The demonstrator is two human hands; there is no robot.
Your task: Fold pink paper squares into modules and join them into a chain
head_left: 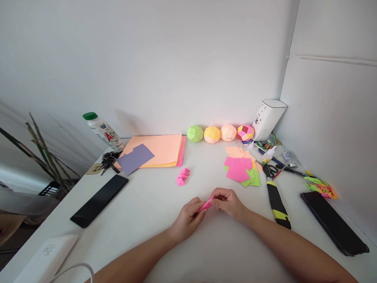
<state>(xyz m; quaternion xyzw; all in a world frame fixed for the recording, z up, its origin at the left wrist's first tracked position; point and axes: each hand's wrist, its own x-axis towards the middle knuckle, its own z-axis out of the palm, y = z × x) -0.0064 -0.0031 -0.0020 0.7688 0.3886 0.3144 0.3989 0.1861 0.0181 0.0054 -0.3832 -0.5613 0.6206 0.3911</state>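
Between my two hands, near the front middle of the table, is a small folded piece of pink paper. My left hand grips its lower left end between thumb and fingers. At its upper right end, my right hand pinches the paper with thumb and forefinger. Just beyond them stand several small folded pink paper pieces in a short row. A pile of cut paper pieces, pink on top with green and peach ones around it, lies beyond my right hand.
Several faceted paper balls line the wall. Large paper sheets with a purple piece lie back left, near a bottle and a black phone. On the right are a utility knife, glue bottle and black case.
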